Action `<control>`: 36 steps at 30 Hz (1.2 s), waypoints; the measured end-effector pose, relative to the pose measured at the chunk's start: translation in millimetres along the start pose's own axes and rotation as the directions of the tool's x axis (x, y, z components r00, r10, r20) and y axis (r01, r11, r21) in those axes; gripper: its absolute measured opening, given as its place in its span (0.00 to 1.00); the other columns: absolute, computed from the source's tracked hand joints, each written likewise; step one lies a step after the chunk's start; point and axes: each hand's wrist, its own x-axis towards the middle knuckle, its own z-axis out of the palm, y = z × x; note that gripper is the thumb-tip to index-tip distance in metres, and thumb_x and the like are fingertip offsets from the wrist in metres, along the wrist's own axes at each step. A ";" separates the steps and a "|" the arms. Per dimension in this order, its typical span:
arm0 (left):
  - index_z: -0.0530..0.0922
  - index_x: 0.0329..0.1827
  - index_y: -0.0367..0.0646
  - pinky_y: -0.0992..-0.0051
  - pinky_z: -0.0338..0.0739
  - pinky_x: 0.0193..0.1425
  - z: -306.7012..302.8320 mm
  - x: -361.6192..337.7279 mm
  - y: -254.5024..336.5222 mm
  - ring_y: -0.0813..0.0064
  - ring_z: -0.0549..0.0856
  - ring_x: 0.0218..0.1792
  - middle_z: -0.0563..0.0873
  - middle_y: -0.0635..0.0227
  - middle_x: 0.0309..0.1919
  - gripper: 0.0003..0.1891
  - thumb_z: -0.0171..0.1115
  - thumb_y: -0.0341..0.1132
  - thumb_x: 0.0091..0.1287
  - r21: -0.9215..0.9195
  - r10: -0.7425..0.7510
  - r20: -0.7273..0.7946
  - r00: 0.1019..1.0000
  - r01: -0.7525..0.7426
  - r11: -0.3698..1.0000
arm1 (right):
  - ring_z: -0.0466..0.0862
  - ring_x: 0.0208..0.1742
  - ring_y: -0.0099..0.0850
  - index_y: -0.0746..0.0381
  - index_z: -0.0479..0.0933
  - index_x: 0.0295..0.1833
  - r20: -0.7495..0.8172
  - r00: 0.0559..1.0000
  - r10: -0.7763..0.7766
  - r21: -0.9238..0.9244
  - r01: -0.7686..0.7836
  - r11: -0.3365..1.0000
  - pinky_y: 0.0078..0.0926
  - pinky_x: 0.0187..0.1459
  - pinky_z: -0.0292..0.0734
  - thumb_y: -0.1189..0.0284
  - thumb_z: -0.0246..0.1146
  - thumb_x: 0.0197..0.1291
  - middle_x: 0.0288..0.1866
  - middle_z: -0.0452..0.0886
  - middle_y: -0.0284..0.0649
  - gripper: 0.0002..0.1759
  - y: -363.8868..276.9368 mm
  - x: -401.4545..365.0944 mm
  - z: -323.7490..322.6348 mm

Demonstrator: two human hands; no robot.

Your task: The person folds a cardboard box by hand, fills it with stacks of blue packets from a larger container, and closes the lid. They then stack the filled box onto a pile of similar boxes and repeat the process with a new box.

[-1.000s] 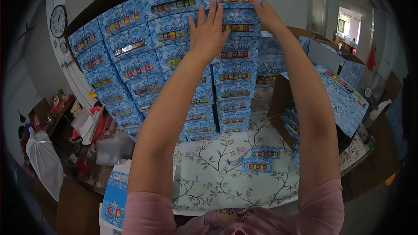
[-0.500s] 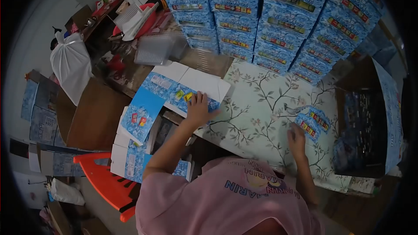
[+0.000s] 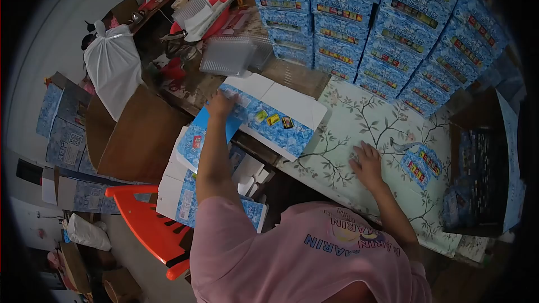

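Note:
My left hand (image 3: 220, 105) is at the far left part of a flat, unfolded blue-and-white printed carton (image 3: 264, 113), its fingers bent over the carton near the crease. The carton lies across the table's left edge, with a plain blue panel hanging toward me. More printed cartons (image 3: 188, 199) are layered below it. My right hand (image 3: 368, 164) rests open on the flowered tablecloth (image 3: 342, 182), fingers apart and holding nothing. To its right lie small blue printed pieces with red and yellow labels (image 3: 421, 165).
Tall stacks of blue printed boxes (image 3: 342, 22) line the back. A large open carton (image 3: 505, 163) with dark packets stands at the right. Clear plastic trays (image 3: 227, 56) lie behind the flat carton. An orange chair (image 3: 143, 227) and brown cardboard (image 3: 140, 140) are at the left.
My left hand has moved left across the flat carton, from its printed middle to its far left part. My right hand has spread onto the tablecloth. The whole view has shifted.

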 end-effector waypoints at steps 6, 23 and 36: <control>0.63 0.66 0.39 0.42 0.49 0.67 15.5 -37.0 3.3 0.53 0.58 0.69 0.59 0.52 0.69 0.41 0.56 0.61 0.58 0.015 -0.012 0.238 0.971 0.009 1.000 | 0.66 0.62 0.45 0.61 0.74 0.54 -0.023 1.000 0.001 -0.083 -0.003 0.997 0.42 0.61 0.59 0.66 0.64 0.51 0.60 0.70 0.47 0.23 -3.4 3.9 6.0; 0.80 0.44 0.37 0.65 0.78 0.44 16.3 -1.8 22.7 0.58 0.83 0.39 0.84 0.52 0.40 0.31 0.75 0.48 0.39 -0.178 0.078 0.269 0.960 -0.030 0.984 | 0.82 0.31 0.36 0.63 0.73 0.32 0.280 0.863 0.420 0.359 -0.500 0.788 0.31 0.34 0.74 0.57 0.70 0.45 0.27 0.81 0.41 0.22 -12.0 59.8 46.1; 0.79 0.43 0.30 0.71 0.75 0.37 -63.1 6.7 55.0 0.74 0.81 0.33 0.83 0.62 0.34 0.19 0.64 0.41 0.61 -0.684 0.198 0.343 0.918 0.100 0.722 | 0.82 0.25 0.37 0.61 0.71 0.36 0.171 0.936 0.307 0.100 -0.327 0.940 0.32 0.26 0.75 0.55 0.67 0.50 0.22 0.80 0.41 0.21 -15.5 62.2 15.2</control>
